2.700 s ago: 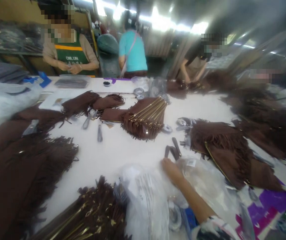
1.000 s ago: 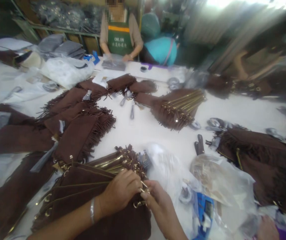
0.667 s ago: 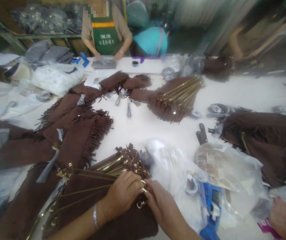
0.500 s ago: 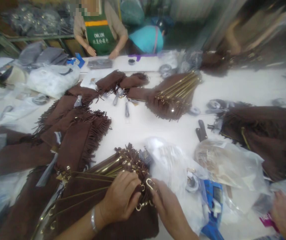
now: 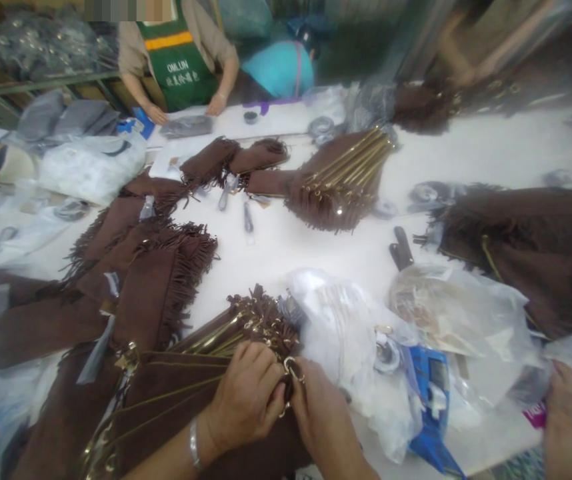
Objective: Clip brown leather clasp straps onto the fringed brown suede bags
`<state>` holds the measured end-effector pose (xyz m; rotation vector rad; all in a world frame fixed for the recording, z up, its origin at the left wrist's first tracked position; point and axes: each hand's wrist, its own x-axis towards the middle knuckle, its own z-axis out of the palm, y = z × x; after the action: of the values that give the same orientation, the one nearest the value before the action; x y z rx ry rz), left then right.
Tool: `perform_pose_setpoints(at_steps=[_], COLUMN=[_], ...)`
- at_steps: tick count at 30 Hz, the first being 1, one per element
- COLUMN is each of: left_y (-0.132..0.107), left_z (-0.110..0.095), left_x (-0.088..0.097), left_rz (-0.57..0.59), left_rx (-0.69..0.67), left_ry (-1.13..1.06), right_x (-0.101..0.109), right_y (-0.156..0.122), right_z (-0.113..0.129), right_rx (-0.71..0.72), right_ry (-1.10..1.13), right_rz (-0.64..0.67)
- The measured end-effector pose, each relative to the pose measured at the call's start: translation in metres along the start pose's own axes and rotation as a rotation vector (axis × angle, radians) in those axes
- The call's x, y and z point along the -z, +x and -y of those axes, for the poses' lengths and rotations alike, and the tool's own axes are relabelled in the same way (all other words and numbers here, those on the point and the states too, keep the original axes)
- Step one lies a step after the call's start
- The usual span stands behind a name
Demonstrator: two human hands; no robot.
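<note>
Now | our left hand (image 5: 246, 400) pins the top pouch (image 5: 176, 393) at the near table (image 5: 276, 253) edge | right hand (image 5: 319, 417) pinches its ring (image 5: 291, 365) (gold) | we should steady the corner, work slowly.

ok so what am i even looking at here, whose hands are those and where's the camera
There is no machine here. A person wears one camera on the head, looking forward and down, so the two hands at the bottom are that person's own. The left hand pinches the corner of a stack of brown fringed pieces with gold zips. The right hand pinches a gold ring at that corner. The stack lies on a white table, along with other brown fringed stacks, clear plastic bags and a blue packet. The hand at the lower right edge belongs to someone else. A person in a green apron works at the far side.
</note>
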<state>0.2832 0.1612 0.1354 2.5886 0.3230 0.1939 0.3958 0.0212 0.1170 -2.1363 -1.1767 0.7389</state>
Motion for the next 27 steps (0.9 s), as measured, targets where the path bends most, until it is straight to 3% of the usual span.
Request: perform_pose_setpoints(at_steps=[6, 15, 18, 23, 27], left_y=[0.001, 0.002, 0.002, -0.003, -0.005], left_z=[-0.001, -0.004, -0.005, -0.003, -0.001], left_x=[0.000, -0.002, -0.002, -0.005, -0.007], left_rz=[-0.009, -0.018, -0.022, -0.036, -0.031], left_rx=[0.001, 0.020, 0.021, -0.005, -0.007], left_ry=[0.037, 0.069, 0.069, 0.048, 0.048], right_x=[-0.009, -0.027, -0.031, -0.034, -0.040], right_y=[-0.007, -0.023, -0.029, -0.036, -0.034], right_z=[0.000, -0.011, -0.015, -0.017, -0.016], right_rx=[0.038, 0.100, 0.134, 0.072, 0.040], right_ry=[-0.147, -0.252, -0.214, -0.017, -0.054], right_rz=[0.004, -0.177, -0.273, -0.261, -0.286])
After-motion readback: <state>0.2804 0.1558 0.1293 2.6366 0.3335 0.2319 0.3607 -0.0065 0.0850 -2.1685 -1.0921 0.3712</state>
